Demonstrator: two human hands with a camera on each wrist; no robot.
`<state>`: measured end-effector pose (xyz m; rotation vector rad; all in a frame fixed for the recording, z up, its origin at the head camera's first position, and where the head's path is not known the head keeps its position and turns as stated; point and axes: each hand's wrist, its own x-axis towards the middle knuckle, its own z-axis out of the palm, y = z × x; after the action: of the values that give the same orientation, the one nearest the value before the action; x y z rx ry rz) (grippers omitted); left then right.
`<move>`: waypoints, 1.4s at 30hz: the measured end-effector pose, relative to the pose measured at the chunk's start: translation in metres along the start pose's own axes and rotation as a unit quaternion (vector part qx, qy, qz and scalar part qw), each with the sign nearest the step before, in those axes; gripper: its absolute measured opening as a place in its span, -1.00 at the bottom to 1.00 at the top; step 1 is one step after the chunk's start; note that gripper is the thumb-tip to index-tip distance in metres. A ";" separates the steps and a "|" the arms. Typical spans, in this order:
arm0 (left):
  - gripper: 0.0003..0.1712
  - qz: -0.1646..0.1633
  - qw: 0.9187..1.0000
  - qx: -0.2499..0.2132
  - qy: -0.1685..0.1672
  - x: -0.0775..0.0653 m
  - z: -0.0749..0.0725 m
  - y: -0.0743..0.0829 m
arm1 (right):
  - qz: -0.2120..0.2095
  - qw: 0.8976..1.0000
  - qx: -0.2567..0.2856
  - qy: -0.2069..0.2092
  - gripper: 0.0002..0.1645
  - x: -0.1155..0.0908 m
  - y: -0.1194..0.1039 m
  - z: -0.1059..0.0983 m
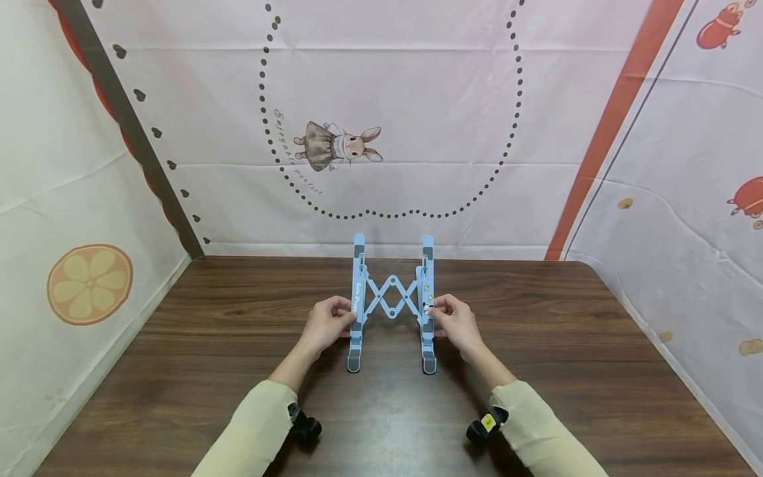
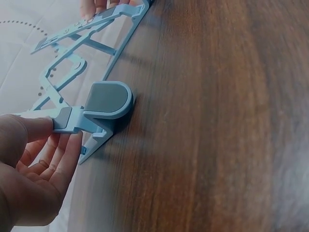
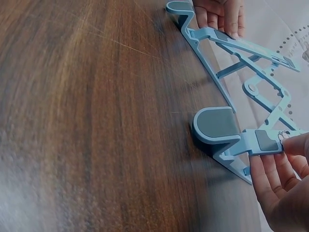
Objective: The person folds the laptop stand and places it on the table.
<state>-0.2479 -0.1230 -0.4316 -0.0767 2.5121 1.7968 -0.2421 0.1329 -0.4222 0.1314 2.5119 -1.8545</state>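
Note:
A light blue folding laptop stand [image 1: 392, 296] stands unfolded on the wooden table, its two side arms joined by crossed links. Grey pads cover the arm ends, and the front lips curl upward. My left hand [image 1: 326, 324] pinches the left arm, thumb on top and fingers beneath, as the left wrist view shows near the grey pad [image 2: 108, 98]. On the other side my right hand [image 1: 457, 322] pinches the right arm the same way, its thumb by a small printed figure. In the right wrist view the near front lip [image 3: 217, 123] rests close over the table.
The dark wooden table [image 1: 238, 397] reaches back to a white printed cloth [image 1: 417, 99] with a rabbit figure. More printed cloth hangs at the left [image 1: 36, 199] and right [image 1: 685, 199] sides. Black wrist cameras [image 1: 306, 429] sit below both hands.

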 end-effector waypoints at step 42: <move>-0.85 0.007 1.000 -0.016 -0.008 -0.001 0.016 0.004 | 0.005 1.000 0.019 -0.003 -0.85 0.000 -0.003 0.011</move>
<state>-0.2468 -0.1068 -0.4333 -0.0443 2.4791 1.8362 -0.2424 0.1219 -0.4229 0.1380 2.4680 -1.8980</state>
